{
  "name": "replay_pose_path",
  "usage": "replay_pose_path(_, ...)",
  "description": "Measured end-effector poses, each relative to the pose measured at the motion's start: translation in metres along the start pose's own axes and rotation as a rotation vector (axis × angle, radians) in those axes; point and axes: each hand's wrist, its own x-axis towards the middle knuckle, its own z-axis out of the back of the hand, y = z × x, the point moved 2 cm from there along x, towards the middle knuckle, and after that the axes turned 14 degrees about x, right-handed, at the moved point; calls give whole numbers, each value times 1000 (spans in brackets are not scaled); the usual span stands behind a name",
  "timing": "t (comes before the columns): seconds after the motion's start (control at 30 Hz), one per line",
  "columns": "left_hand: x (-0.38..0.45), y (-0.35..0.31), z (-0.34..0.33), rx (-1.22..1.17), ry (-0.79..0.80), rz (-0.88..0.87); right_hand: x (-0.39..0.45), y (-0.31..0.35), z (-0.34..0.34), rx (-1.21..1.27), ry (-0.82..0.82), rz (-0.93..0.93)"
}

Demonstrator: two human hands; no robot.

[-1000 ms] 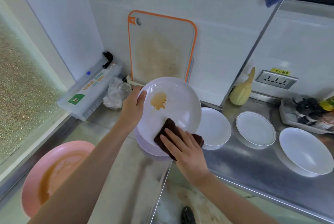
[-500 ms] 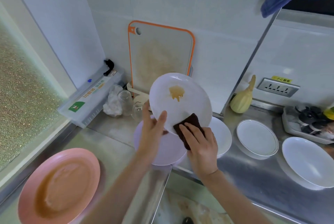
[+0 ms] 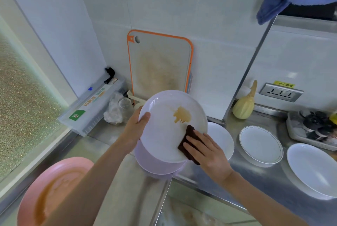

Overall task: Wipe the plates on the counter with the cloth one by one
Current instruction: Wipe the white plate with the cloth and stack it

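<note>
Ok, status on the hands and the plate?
Left hand grips plate rim, tilted. Right hand presses cloth to its lower edge. Stain unwiped. Nothing in the way.

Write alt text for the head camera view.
A left hand tilts up a white plate bearing a brown stain, while the right hand presses a dark brown cloth to its lower right. More plates sit on the steel counter.

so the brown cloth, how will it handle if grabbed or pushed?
Probably floppy: the brown cloth bends over the edge of the held plate under the right hand. Likely light, since flat fingers alone pin it. It should drag rather than slide or roll.
</note>
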Motion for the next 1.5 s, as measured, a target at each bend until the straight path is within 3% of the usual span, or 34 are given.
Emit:
replay_pose_path(0.13,-13,3,-12,-230,-124,46,15,9,3,-39,-125,-67)
replay_pose_path(0.33,-39,0,-52,-237,-398,-40,17,34,-9,-61,-207,-225)
replay_pose_path(0.43,-30,2,-42,-176,-317,-124,17,50,-12,-27,-208,-235)
replay_pose_path(0.53,-17,2,-28,-79,-205,-153,20,51,-15,13,-103,-128)
replay_pose_path(0.77,9,-8,1,11,96,-197,5,-10,5,-23,57,54)
replay_pose_path(0.93,-6,0,-14,-69,-90,-94,15,0,8,-35,-51,28)
replay_pose_path(1.07,-38,4,-62,-280,-230,-37,21,10,-4,-54,-181,-152)
replay_pose_path(1.13,-42,-1,-70,-248,-305,-65,22,23,-16,-27,-235,-235)
replay_pose_path(1.23,-31,-2,-51,-168,-266,-145,21,32,-21,9,-215,-219)
replay_pose_path(1.37,-18,4,-20,-59,-117,-242,6,-10,-9,2,18,-115)
replay_pose_path(1.43,-16,12,-18,-74,-87,-216,3,-28,-6,12,66,-212)
replay_pose_path(1.5,-16,14,-24,-105,-125,-176,7,-18,-11,31,3,-333)
